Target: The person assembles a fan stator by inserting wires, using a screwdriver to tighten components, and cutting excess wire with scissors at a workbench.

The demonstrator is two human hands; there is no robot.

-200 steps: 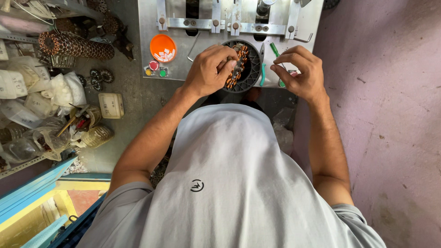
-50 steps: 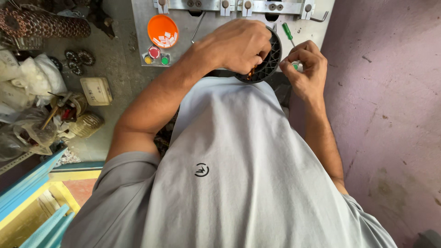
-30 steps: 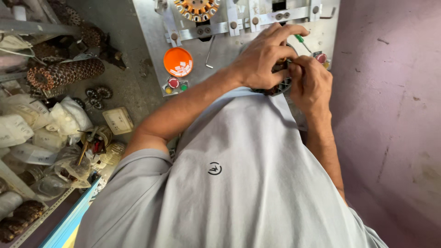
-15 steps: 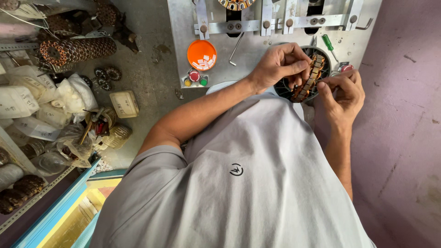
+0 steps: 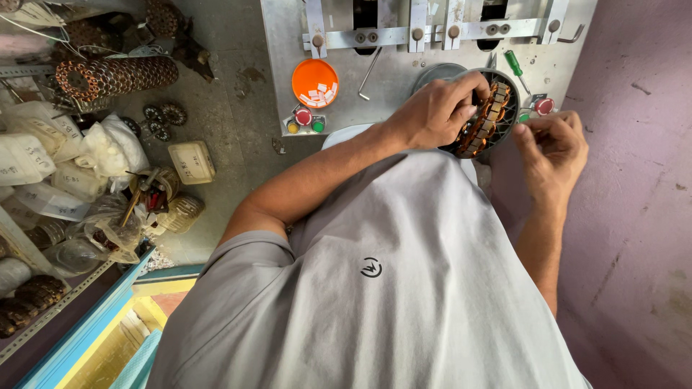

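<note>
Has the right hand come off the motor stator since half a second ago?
Yes. The right hand has drawn rightward off the stator, below the red button.

On the grey metal workbench (image 5: 404, 86), the round orange plastic lid (image 5: 315, 83) lies left of the round copper-wound motor stator (image 5: 484, 114), the green-handled screwdriver (image 5: 516, 66) behind it.

1. Stator (image 5: 484, 119): black ring, copper-orange windings.
2. Lid (image 5: 315, 83): bright orange, holding small white slips.
3. Screwdriver (image 5: 515, 65): green handle.
4. Buttons (image 5: 303, 118): red, yellow and green.
5. Worktop (image 5: 389, 79): bare grey metal.
6. Shirt (image 5: 389, 288): plain grey, small black round mark.
7. Wall (image 5: 634, 180): dull purple.
8. Coil stack (image 5: 115, 75): copper and black bands.
</note>
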